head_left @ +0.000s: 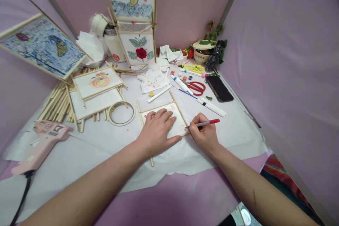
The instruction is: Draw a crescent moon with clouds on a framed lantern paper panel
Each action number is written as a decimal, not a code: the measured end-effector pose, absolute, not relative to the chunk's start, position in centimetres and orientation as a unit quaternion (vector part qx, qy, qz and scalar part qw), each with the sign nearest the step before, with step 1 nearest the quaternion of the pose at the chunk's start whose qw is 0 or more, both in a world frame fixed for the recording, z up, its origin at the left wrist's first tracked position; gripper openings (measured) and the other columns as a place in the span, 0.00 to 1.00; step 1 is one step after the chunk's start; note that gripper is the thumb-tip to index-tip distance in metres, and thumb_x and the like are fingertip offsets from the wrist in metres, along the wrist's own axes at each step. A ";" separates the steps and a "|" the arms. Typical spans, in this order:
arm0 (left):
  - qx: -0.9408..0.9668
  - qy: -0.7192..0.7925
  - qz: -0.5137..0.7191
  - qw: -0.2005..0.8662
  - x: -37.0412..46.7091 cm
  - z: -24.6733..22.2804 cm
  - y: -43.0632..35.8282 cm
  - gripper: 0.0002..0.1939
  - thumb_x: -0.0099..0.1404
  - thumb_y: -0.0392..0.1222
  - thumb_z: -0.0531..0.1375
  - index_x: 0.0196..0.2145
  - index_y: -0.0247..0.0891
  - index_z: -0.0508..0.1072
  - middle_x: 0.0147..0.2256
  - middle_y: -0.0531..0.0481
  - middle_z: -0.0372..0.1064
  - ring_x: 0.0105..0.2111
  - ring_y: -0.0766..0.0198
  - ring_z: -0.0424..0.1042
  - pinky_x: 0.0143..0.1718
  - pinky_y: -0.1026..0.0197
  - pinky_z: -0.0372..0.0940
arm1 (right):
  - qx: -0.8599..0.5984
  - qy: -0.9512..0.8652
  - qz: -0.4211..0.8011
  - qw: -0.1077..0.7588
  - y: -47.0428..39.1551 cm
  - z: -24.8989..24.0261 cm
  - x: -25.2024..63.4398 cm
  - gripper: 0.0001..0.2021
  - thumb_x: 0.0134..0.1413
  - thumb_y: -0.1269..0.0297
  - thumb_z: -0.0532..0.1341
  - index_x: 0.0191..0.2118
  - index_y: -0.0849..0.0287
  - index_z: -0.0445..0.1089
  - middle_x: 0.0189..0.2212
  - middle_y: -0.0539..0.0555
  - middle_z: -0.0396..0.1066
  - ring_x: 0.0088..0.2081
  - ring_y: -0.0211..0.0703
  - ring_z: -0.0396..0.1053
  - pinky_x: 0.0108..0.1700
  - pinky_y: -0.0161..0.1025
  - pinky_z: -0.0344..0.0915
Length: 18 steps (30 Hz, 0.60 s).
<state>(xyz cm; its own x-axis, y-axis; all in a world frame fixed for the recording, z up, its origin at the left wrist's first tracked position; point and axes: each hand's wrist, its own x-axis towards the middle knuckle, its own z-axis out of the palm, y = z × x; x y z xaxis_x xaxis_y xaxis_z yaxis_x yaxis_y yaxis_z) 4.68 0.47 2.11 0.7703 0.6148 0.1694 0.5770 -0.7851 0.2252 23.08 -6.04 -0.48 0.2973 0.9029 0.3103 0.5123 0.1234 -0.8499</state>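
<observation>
A small white panel [180, 116] in a thin wooden stick frame lies on the paper-covered table, with red marks at its upper corner and along its right side. My left hand [159, 129] rests flat across the panel, fingers spread, covering much of its middle; a bit of yellow shows beside the fingers. In my right hand [205, 132] is a red pen [203, 123], pinched between thumb and fingers. Its tip points left at the panel's lower right part, near a faint red curved line; whether it touches cannot be seen.
Left of the panel are a tape roll [122, 113], a pink glue gun [43, 144], wooden sticks [57, 102] and framed drawings [99, 82]. Beyond it lie white markers [159, 94], red-handled scissors [197, 88] and a phone [219, 88]. A tall framed lantern [136, 47] stands behind.
</observation>
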 end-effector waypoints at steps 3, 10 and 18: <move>0.938 0.318 0.116 0.080 4.7 2.2 0.5 0.26 0.61 0.57 0.60 0.52 0.42 0.68 0.57 0.44 0.63 0.58 0.46 0.56 0.53 0.43 0.51 | -0.628 -0.564 0.206 0.495 -6.0 -0.5 23.1 0.10 0.51 0.68 0.59 0.23 0.55 0.57 0.17 0.43 0.56 0.21 0.35 0.57 0.25 0.35 0.56; 0.938 0.317 0.116 0.077 4.7 2.2 0.5 0.25 0.61 0.56 0.61 0.52 0.41 0.68 0.56 0.44 0.63 0.57 0.46 0.56 0.53 0.43 0.51 | -0.632 -0.574 0.228 0.468 -6.0 -0.4 23.1 0.10 0.53 0.66 0.59 0.24 0.56 0.58 0.18 0.44 0.58 0.21 0.35 0.58 0.25 0.35 0.55; 0.938 0.318 0.113 0.079 4.7 2.2 0.5 0.25 0.62 0.56 0.60 0.52 0.41 0.68 0.56 0.44 0.63 0.57 0.48 0.57 0.52 0.44 0.51 | -0.628 -0.580 0.233 0.465 -5.9 -0.5 23.0 0.10 0.53 0.67 0.59 0.24 0.56 0.58 0.18 0.44 0.59 0.21 0.34 0.59 0.24 0.35 0.55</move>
<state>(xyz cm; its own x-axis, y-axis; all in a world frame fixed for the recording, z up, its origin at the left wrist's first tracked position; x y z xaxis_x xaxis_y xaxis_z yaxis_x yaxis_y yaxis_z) 4.73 0.47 2.20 0.7717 0.6149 0.1627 0.5792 -0.7850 0.2198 23.01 -5.87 -0.46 0.2194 0.9442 0.2457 0.5107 0.1035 -0.8535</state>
